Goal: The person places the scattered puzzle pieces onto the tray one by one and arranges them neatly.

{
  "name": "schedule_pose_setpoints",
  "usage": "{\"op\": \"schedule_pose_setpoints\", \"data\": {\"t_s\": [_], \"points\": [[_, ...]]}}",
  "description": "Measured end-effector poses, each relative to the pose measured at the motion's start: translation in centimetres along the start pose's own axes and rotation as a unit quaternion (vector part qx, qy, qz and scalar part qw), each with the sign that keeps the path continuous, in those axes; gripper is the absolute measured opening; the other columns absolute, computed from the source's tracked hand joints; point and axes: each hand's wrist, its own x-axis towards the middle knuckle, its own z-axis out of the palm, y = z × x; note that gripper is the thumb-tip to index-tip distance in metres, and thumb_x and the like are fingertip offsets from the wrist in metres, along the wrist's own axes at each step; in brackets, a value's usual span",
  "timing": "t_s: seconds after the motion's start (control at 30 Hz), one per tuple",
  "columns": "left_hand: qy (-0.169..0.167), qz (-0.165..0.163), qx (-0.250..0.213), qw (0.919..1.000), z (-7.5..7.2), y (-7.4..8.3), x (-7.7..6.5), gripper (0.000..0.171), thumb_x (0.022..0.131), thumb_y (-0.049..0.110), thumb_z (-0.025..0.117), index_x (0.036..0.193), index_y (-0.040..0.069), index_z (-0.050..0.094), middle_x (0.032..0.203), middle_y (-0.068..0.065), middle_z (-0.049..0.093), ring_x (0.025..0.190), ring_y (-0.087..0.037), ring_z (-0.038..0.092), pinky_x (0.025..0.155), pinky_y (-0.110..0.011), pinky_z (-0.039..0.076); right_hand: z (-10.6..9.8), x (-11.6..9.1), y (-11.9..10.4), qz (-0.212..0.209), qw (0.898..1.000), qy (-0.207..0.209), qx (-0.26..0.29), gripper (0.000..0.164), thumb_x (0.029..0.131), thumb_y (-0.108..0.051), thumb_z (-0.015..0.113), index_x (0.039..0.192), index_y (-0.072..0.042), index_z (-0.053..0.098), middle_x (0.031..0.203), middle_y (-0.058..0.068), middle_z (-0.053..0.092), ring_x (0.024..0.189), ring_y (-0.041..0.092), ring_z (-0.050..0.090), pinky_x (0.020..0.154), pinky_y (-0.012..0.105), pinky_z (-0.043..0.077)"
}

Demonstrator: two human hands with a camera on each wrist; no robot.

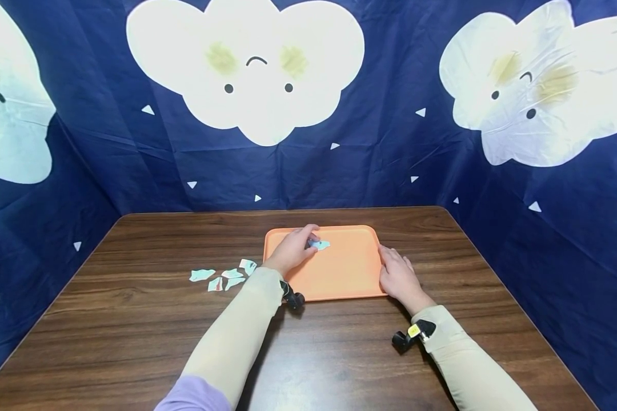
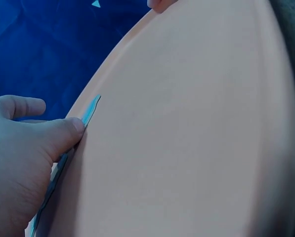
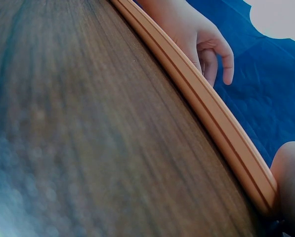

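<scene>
An orange tray [image 1: 344, 274] lies on the wooden table. My left hand [image 1: 292, 249] is over its far left part, thumb touching a light blue, irregular flat piece [image 1: 321, 245] on the tray. In the left wrist view, that piece [image 2: 91, 109] appears edge-on beneath the thumb, while the index finger stretches out apart from it. My right hand [image 1: 400, 274] rests against the tray's right side, its fingers extended along the rim. The left hand partly covers the piece.
Several similar pale blue pieces [image 1: 202, 275], some with red marks, lie loose on the table [image 1: 133, 319] left of the tray. A dark blue cloth [image 1: 288, 177] with white clouds hangs behind the table and along both sides.
</scene>
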Motion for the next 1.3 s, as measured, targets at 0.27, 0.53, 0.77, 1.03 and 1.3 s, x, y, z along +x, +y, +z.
{"op": "schedule_pose_setpoints", "data": {"t_s": [0.27, 0.53, 0.77, 1.03, 1.3], "points": [[-0.011, 0.006, 0.019, 0.9997, -0.7, 0.4, -0.4, 0.063, 0.096, 0.018, 0.07, 0.152, 0.013, 0.04, 0.13, 0.0, 0.066, 0.118, -0.021, 0.062, 0.104, -0.039, 0.046, 0.0, 0.0, 0.1, -0.001, 1.0, 0.004, 0.003, 0.051, 0.1, -0.009, 0.041, 0.149, 0.008, 0.042, 0.152, 0.024, 0.044, 0.143, 0.044, 0.036, 0.116, 0.063, 0.022], [0.022, 0.007, 0.001, 0.9997, -2.4, 0.9, -2.2, 0.056, 0.098, 0.023, 0.066, 0.15, 0.016, 0.044, 0.136, -0.001, 0.062, 0.121, -0.028, 0.054, 0.096, -0.044, 0.045, 0.0, -0.1, 0.1, -0.002, 1.0, 0.007, 0.007, 0.051, 0.1, -0.009, 0.041, 0.148, 0.008, 0.042, 0.152, 0.024, 0.044, 0.143, 0.044, 0.036, 0.116, 0.063, 0.022], [0.058, 0.019, -0.015, 0.998, -3.6, 0.8, -4.2, 0.046, 0.097, 0.021, 0.066, 0.14, 0.012, 0.054, 0.129, -0.002, 0.066, 0.123, -0.029, 0.051, 0.095, -0.045, 0.048, 0.1, 0.0, 0.1, -0.001, 1.0, 0.005, 0.003, 0.051, 0.1, -0.008, 0.04, 0.148, 0.008, 0.042, 0.152, 0.025, 0.044, 0.144, 0.045, 0.035, 0.116, 0.063, 0.022], [0.097, 0.033, 0.009, 0.9946, -4.7, -0.4, -6.3, 0.044, 0.093, 0.016, 0.07, 0.135, 0.009, 0.059, 0.119, -0.003, 0.069, 0.122, -0.03, 0.053, 0.104, -0.047, 0.041, 0.0, -0.1, -0.1, -0.001, 1.0, 0.004, 0.004, 0.051, 0.1, -0.009, 0.041, 0.149, 0.008, 0.041, 0.152, 0.025, 0.044, 0.144, 0.045, 0.035, 0.116, 0.063, 0.022], [0.131, 0.054, 0.008, 0.9899, -5.3, -2.1, -8.5, 0.04, 0.093, 0.012, 0.069, 0.131, 0.006, 0.061, 0.115, -0.006, 0.07, 0.11, -0.033, 0.057, 0.092, -0.049, 0.045, -0.2, -0.2, -0.1, -0.003, 1.0, 0.004, 0.004, 0.052, 0.099, -0.008, 0.042, 0.148, 0.008, 0.041, 0.152, 0.025, 0.044, 0.143, 0.045, 0.036, 0.116, 0.063, 0.023]]}}
